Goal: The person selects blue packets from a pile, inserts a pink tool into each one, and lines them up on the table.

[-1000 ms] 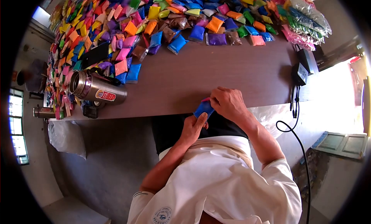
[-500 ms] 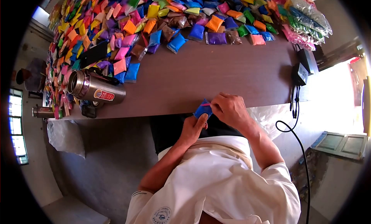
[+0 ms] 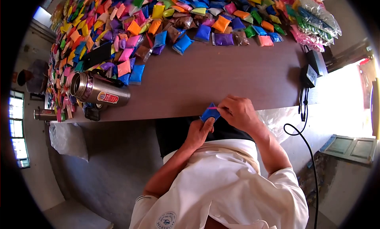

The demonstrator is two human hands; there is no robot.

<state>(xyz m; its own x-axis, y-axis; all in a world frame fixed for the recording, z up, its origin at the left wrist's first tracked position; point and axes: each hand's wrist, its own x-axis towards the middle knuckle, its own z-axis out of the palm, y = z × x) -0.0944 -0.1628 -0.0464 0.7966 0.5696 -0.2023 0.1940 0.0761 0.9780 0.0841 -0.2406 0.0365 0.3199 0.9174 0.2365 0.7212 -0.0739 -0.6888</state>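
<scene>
My left hand [image 3: 201,131] is closed on a small blue packet [image 3: 208,113], its thumb pressed on the near side. The packet sits just in front of the table edge, above my lap. In the fingers of my right hand [image 3: 238,111] is a thin pink stick [image 3: 214,108], pinched between thumb and forefinger. Its free end reaches over the blue packet's upper part. The rest of the stick is hidden inside my right hand.
Many colourful packets [image 3: 158,11] are heaped along the table's [image 3: 233,76] far and left sides. A steel flask [image 3: 101,89] lies on the left, near a black phone [image 3: 97,55]. A black power adapter [image 3: 308,76] with cables sits at the right edge. Clear plastic bags [image 3: 68,140] hang below.
The pink stick shows more of its length across the blue packet, and my right hand has shifted slightly right. The whole view has also moved a little.
</scene>
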